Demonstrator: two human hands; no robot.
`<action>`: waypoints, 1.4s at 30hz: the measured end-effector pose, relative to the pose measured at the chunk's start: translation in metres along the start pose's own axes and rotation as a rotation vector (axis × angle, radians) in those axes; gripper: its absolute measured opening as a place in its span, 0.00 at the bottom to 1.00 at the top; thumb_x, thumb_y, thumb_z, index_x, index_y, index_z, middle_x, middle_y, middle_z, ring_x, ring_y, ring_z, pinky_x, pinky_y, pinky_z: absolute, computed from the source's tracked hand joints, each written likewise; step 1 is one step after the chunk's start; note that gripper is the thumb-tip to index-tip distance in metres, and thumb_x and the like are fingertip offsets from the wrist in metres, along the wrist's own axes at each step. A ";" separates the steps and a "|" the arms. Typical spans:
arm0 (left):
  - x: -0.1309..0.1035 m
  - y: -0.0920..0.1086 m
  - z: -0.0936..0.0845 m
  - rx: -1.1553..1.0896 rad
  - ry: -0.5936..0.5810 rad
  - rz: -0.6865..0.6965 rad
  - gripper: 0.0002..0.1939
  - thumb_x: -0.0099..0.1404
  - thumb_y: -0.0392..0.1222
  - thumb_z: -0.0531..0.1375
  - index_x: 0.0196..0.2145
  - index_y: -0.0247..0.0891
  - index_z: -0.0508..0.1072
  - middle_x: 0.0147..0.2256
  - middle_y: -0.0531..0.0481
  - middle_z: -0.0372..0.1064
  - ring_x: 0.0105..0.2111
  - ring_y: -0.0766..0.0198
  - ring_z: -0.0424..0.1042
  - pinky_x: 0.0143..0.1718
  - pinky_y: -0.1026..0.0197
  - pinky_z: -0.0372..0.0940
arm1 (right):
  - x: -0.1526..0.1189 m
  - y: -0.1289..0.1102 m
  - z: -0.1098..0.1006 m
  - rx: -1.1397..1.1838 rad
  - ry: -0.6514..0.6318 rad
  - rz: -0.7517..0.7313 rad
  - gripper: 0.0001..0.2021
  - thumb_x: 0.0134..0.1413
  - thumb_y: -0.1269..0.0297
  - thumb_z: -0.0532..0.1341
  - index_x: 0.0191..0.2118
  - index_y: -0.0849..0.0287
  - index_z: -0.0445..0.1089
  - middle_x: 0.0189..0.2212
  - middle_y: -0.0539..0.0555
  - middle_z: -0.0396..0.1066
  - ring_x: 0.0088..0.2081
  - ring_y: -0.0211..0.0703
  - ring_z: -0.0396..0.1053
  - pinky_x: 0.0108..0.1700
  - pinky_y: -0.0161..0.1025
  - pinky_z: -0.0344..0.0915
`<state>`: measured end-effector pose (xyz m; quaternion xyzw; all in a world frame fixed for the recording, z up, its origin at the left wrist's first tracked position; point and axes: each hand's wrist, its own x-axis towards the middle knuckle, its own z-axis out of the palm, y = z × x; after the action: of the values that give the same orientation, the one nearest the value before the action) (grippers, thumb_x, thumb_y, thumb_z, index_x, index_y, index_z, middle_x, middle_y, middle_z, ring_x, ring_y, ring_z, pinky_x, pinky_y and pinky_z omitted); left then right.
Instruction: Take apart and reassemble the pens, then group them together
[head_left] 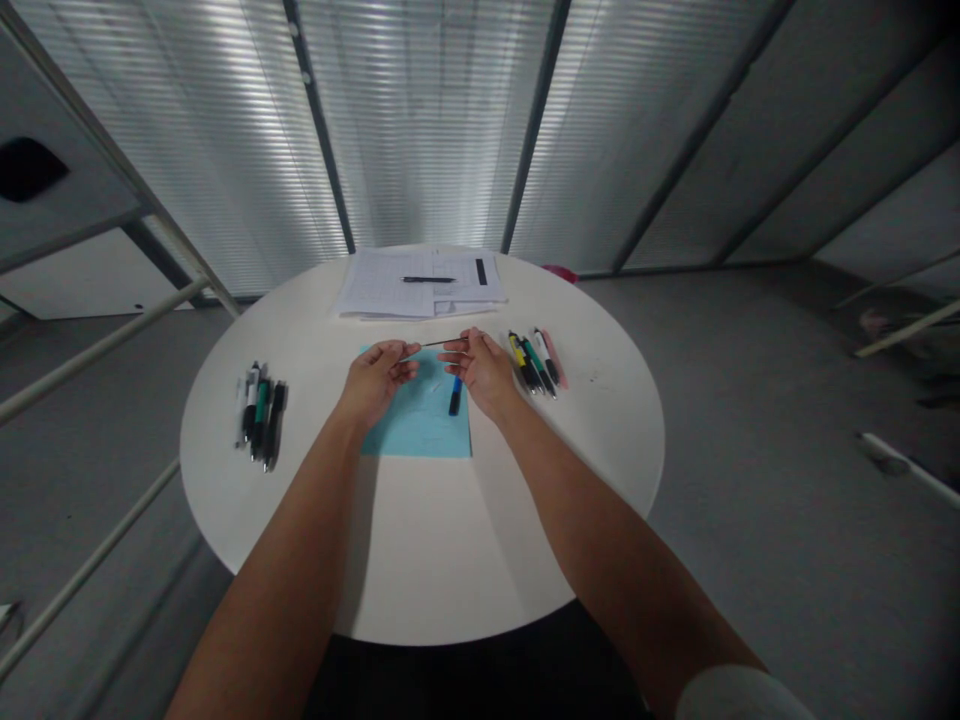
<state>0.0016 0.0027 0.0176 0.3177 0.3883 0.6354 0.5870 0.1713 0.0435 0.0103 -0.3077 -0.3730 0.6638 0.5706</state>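
A thin, dark, slender item (442, 343) spans the gap between the left hand (379, 375) and the right hand (480, 368), pinched in the fingertips of each. It runs straight and nearly level across the view, its right end slightly farther from the wearer (both tips are hidden by fingers, and its material is too small to tell), near the far edge of a light-blue sheet (416, 425).

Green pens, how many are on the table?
2. One green pen is in the bunch near the left edge of the table. The other green pen is in the bunch just right of the right hand. Another could be hidden underneath.
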 end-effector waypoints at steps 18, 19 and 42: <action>-0.002 0.001 -0.001 -0.005 -0.076 -0.061 0.08 0.58 0.38 0.66 0.34 0.33 0.72 0.38 0.40 0.76 0.30 0.63 0.75 0.38 0.58 0.70 | 0.002 0.008 -0.002 -0.053 -0.045 -0.037 0.16 0.57 0.47 0.59 0.37 0.54 0.61 0.27 0.48 0.74 0.31 0.40 0.76 0.31 0.36 0.72; -0.002 0.001 0.000 -0.006 -0.072 -0.062 0.08 0.58 0.38 0.66 0.34 0.34 0.72 0.38 0.40 0.76 0.30 0.63 0.75 0.37 0.57 0.70 | 0.002 0.008 -0.002 -0.056 -0.042 -0.037 0.16 0.57 0.46 0.59 0.37 0.54 0.61 0.27 0.48 0.74 0.31 0.40 0.76 0.31 0.36 0.72; 0.002 -0.006 0.000 0.171 0.014 0.024 0.09 0.57 0.40 0.66 0.33 0.34 0.73 0.34 0.42 0.76 0.26 0.67 0.72 0.35 0.59 0.68 | -0.004 0.002 0.001 -0.132 -0.131 -0.019 0.17 0.51 0.48 0.64 0.37 0.57 0.68 0.31 0.51 0.74 0.27 0.38 0.74 0.25 0.34 0.69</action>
<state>0.0042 0.0052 0.0127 0.3669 0.4415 0.6089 0.5475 0.1706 0.0389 0.0090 -0.2969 -0.4552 0.6510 0.5299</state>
